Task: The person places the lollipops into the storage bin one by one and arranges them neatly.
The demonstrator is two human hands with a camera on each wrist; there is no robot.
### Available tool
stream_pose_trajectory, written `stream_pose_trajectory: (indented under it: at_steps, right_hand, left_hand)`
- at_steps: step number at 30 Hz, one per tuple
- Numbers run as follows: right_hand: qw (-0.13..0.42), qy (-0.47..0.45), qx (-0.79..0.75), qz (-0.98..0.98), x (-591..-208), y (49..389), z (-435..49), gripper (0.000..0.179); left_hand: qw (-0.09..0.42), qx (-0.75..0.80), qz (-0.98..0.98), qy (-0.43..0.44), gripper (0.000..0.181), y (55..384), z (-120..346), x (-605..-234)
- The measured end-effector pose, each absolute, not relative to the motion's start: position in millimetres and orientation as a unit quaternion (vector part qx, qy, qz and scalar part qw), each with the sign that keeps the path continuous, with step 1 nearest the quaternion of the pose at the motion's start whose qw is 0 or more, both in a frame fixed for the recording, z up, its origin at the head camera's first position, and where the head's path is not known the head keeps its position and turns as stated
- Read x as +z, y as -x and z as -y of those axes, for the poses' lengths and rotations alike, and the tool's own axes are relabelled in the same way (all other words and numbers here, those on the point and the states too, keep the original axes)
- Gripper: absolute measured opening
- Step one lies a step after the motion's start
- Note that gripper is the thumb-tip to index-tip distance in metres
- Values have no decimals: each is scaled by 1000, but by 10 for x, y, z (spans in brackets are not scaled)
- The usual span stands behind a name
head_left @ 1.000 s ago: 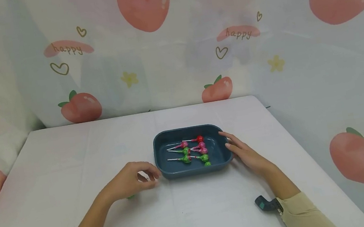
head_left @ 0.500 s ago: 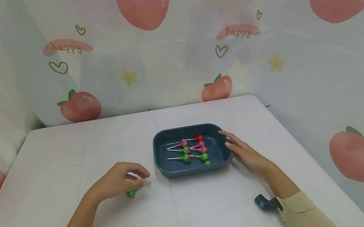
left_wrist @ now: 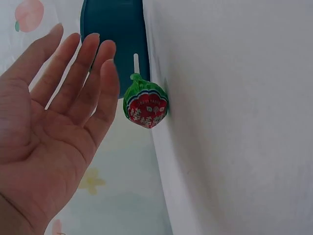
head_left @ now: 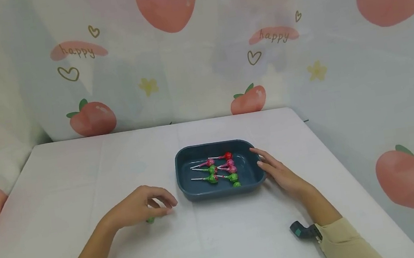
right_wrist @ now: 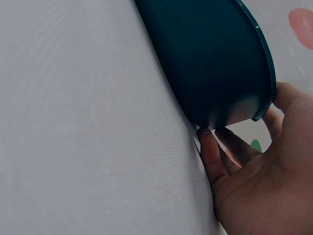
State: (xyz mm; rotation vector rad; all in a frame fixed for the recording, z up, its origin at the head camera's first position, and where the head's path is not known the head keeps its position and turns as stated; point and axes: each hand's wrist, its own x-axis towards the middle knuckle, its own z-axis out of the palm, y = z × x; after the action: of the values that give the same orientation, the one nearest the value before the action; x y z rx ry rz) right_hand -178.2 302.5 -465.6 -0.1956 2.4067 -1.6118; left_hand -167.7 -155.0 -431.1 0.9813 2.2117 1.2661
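My left hand (head_left: 136,207) hovers just above the white table, left of the dark blue tray, with its fingers loosely bent and nothing between them. A green-wrapped lollipop (left_wrist: 145,103) with a red label lies on the table beside this hand's little-finger side, its white stick towards the tray. In the head view the hand mostly hides that lollipop (head_left: 150,220). My right hand (head_left: 281,176) touches the right end of the tray (right_wrist: 210,58) with its fingertips. Inside the tray lie several lollipops, including a red one (head_left: 228,156), pink ones (head_left: 210,162) and green ones (head_left: 212,179).
A white cloth covers the table (head_left: 221,240). Behind it hangs a curtain (head_left: 199,73) printed with peaches. Dark devices (head_left: 303,230) are strapped at both wrists, by the beige sleeves (head_left: 347,241).
My left hand has drawn back left from the tray's edge, then shifted slightly right again. The green lollipop beneath showed more half a second ago. My right hand has stayed at the tray.
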Motion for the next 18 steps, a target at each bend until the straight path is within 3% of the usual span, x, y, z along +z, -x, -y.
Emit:
stream_pose_trajectory:
  at_steps: [8,18]
  right_hand:
    - [116,64,-555,-821,-4672,1782,-3014,54]
    - [115,62,-555,-822,-4666,1773,-3010,53]
  left_hand:
    - [239,438,-794,-347,18,1672,1610,-4316]
    - [207,407,-825,-334,18,1698,1825,-4342]
